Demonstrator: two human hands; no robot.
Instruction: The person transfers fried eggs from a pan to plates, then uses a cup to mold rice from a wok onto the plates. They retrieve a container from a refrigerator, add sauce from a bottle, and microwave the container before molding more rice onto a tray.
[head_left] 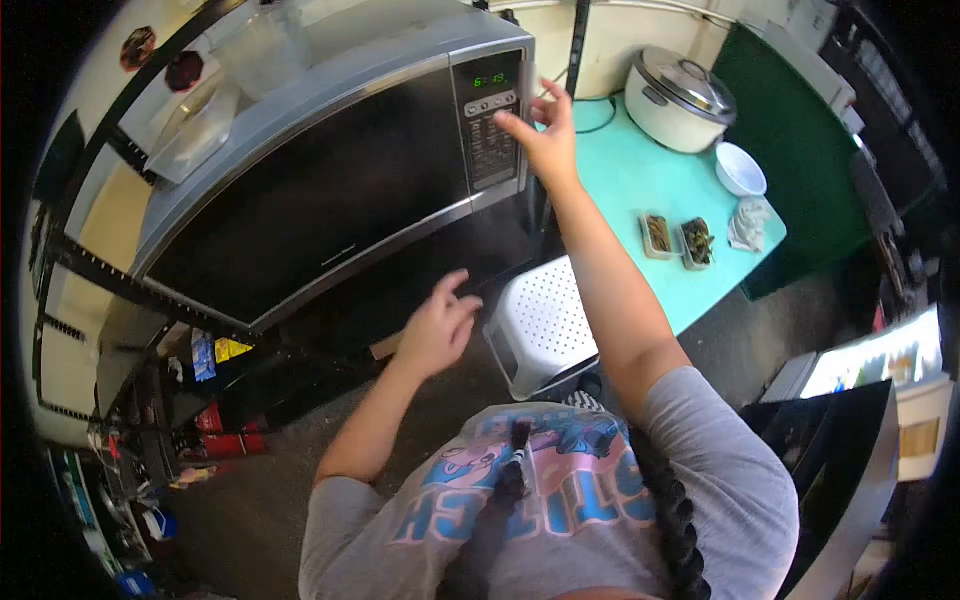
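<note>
A large silver microwave [310,210] with a dark door fills the upper left. Green digits glow on the display of its control panel [492,150]. My right hand [545,130] is raised at the panel's right edge, the thumb pointing at the buttons and the fingers apart, holding nothing that shows. Lower down, in front of the microwave, my left hand [440,325] hovers with loosely bent, spread fingers and nothing in it. Below and between the two arms stands a white plastic stool [550,320] with a perforated seat.
A turquoise table [610,190] on the right holds a rice cooker [680,100], a white bowl [740,170], two small food containers [657,236] and a crumpled cloth [749,223]. A clear plastic container [195,130] rests on the microwave. Black cabinet [850,470] at lower right.
</note>
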